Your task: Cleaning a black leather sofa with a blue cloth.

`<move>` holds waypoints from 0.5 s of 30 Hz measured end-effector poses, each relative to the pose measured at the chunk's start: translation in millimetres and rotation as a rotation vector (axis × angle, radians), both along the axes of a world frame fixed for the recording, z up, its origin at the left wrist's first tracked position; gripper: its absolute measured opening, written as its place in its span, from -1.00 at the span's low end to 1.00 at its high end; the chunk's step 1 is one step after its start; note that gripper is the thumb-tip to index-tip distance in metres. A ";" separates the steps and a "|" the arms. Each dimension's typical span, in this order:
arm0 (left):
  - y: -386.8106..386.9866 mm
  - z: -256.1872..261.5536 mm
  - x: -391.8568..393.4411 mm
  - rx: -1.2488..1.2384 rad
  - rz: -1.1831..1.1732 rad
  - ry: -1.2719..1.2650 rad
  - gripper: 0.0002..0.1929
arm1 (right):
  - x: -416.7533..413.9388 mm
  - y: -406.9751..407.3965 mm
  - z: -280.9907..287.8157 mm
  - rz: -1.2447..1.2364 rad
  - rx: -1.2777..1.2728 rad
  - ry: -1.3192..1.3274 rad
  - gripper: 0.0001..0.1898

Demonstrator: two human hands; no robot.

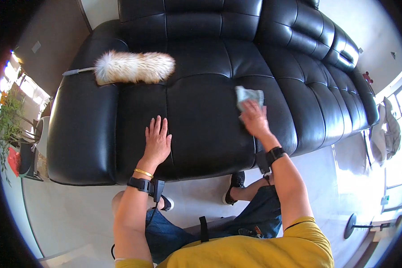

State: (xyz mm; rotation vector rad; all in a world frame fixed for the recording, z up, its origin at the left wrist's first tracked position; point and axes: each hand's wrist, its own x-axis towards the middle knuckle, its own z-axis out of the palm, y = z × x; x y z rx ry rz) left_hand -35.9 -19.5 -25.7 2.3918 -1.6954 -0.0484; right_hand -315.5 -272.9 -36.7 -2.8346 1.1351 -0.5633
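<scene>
Under my right hand (255, 119) is a pale grey-green cloth (249, 93), pressed against the seat of a black leather sofa (204, 124). The cloth is bunched, and part of it sticks out beyond my fingertips. My left hand (156, 140) rests palm down on the same seat, holding nothing, with its fingers slightly apart. A fluffy cream and tan duster (135, 67) lies across the left side of the sofa, its grey handle (77, 71) pointing left. It is beyond my left hand and apart from it.
The sofa's backrest (194, 23) rises at the far side, and more seats curve away to the right. A green plant (11, 114) and a red item (14, 161) stand at the far left. On the right are draped grey fabric (385, 130) and a barbell-like object (351, 226) near the floor.
</scene>
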 end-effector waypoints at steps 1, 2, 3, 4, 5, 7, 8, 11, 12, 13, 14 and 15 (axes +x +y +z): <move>1.4 -0.7 0.6 0.005 0.011 -0.009 -0.42 | 15.5 24.1 12.2 0.117 0.007 0.004 -0.52; 0.0 -0.7 -0.5 0.007 0.012 -0.017 -0.42 | 20.1 39.3 15.2 0.270 0.044 0.023 -0.51; -0.9 -1.9 -0.6 0.008 0.006 -0.017 -0.42 | 26.0 57.1 15.3 0.364 0.057 0.042 -0.50; -1.6 -3.4 -0.7 -0.013 0.001 -0.008 -0.41 | 29.1 74.1 19.5 0.456 0.083 0.026 -0.51; -1.1 -4.6 -0.1 -0.033 -0.001 0.001 -0.41 | 30.6 84.8 22.3 0.550 0.111 0.008 -0.52; 0.2 -2.6 1.7 -0.026 -0.002 -0.004 -0.41 | 23.2 79.4 24.3 0.477 0.060 0.055 -0.52; 2.7 -1.5 3.7 -0.020 0.003 -0.008 -0.41 | 18.3 73.6 25.5 0.408 0.008 0.103 -0.51; -1.1 3.9 0.8 0.008 -0.023 0.018 -0.41 | -25.8 15.2 2.7 -0.024 -0.118 0.097 -0.58; -5.8 3.7 -2.5 0.001 -0.029 0.027 -0.41 | -53.1 -7.6 -10.1 -0.255 -0.138 0.098 -0.58; -6.4 4.3 -3.4 -0.002 -0.040 0.031 -0.41 | -76.7 -23.1 -14.7 -0.442 -0.057 0.067 -0.58; -6.3 5.0 -3.2 -0.006 -0.052 0.035 -0.40 | -100.7 -37.0 -17.4 -0.616 0.010 0.052 -0.55; 6.3 5.3 5.3 0.012 -0.017 0.025 -0.40 | -95.6 -28.9 -5.0 -0.744 0.175 0.012 -0.52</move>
